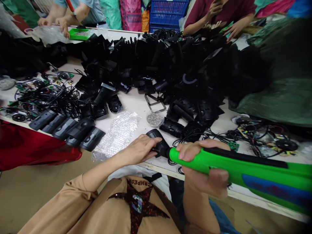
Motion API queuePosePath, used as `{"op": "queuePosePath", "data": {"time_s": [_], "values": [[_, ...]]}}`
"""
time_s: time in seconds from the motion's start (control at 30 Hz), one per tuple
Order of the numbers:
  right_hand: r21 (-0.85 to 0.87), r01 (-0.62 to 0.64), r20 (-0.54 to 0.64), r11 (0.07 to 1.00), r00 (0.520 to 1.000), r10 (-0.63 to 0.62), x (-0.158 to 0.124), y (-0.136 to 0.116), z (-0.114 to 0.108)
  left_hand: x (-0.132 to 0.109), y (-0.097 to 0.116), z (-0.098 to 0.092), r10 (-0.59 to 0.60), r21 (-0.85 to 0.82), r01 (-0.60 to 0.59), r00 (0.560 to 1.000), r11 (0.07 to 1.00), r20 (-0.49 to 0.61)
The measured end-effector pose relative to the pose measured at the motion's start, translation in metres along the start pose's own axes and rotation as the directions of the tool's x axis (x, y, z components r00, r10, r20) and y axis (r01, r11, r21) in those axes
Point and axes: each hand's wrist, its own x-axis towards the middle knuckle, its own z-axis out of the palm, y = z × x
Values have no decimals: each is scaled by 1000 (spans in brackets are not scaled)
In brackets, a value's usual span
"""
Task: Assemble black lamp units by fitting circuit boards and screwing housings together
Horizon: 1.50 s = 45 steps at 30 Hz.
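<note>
My left hand is closed around a black plastic housing near the table's front edge. My right hand grips a long green electric screwdriver, which has a black strip on top and a blue patch on its side. The tool lies almost level, its narrow black nose directed left at the housing. Whether the bit touches a screw is hidden. Just beyond the housing sits a small round dish of silver screws. A sheet of bubble wrap lies beside my left forearm.
Several black housings stand in a row at the front left edge. Wires and circuit boards lie left, with more wired parts right. A big heap of black parts fills the back. Two people work across the table, one beside a green tray.
</note>
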Motion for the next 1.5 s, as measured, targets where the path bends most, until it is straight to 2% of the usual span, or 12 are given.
{"op": "queuePosePath", "data": {"time_s": [0.17,0.27,0.37,0.67,0.9,1.13,1.37,1.5], "values": [[-93,80,-66,992,994,-87,15,-2,-4,5,-27,0,-51,-117,47,998,992,-36],[-144,83,-79,986,992,-95,24,4,-6,10,-46,6,-81,-152,94,992,984,93],[-149,65,-72,987,994,-76,28,14,-6,14,-58,11,-48,-211,102,967,972,248],[-143,27,-17,989,999,-29,25,31,-3,35,-73,19,5,-268,114,914,957,405],[-217,-23,76,976,996,41,27,33,-11,42,-71,23,60,-199,26,907,980,416],[-193,-78,109,978,989,100,34,30,1,40,-66,25,35,-218,50,928,975,370],[-222,-167,255,961,941,222,40,37,2,40,-65,29,20,-219,66,929,974,368],[-183,-164,194,969,961,199,38,38,2,40,-62,26,2,-177,73,922,982,388]]}}
